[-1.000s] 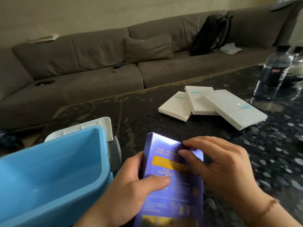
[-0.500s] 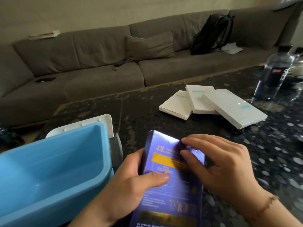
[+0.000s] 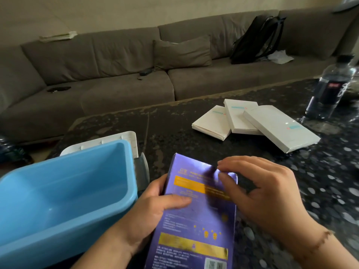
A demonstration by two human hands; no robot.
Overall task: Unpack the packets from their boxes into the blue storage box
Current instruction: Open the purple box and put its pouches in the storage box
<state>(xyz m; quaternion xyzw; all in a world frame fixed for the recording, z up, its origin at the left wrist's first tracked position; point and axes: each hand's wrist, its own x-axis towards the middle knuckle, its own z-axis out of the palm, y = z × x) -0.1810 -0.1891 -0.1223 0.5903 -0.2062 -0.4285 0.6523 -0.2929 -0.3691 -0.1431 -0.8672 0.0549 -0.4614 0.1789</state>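
Observation:
I hold a shiny purple box with yellow bands upright-tilted in front of me. My left hand grips its left edge, thumb pressed across the front. My right hand curls over the top right corner, fingertips pinching at the box's top flap. The blue storage box sits open at the lower left, nothing visible inside. Three white boxes lie overlapping on the dark table beyond my hands.
A white lid lies behind the blue box. A water bottle stands at the table's far right. The speckled dark table stretches right. A brown sofa with a black backpack runs behind.
The purple box stays in both hands, barely shifting. My right fingertips keep working at its top corner. The view has drifted slightly.

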